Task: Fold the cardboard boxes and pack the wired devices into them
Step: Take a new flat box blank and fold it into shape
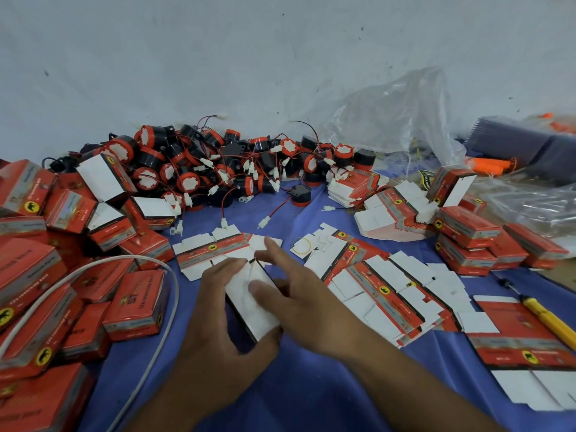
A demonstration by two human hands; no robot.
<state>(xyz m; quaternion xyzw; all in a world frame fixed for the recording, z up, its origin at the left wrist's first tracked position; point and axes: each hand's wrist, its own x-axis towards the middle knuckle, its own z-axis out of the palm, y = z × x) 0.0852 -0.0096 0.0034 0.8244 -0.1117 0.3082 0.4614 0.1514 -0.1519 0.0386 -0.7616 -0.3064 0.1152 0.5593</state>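
We grip a half-folded cardboard box (253, 307) in our left hand (215, 325), fingers clamped round its dark edges and its white flap facing up, on the near side of the heap of red-and-black wired devices (218, 163). Our right hand (300, 296) spreads straight fingers, its thumb pressing the flap.

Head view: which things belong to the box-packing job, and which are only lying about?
Job: the box that the left hand holds and the right hand touches; flat box blanks; wired devices; folded boxes.
Lying about: yellow screwdriver; white cable; plastic bag.
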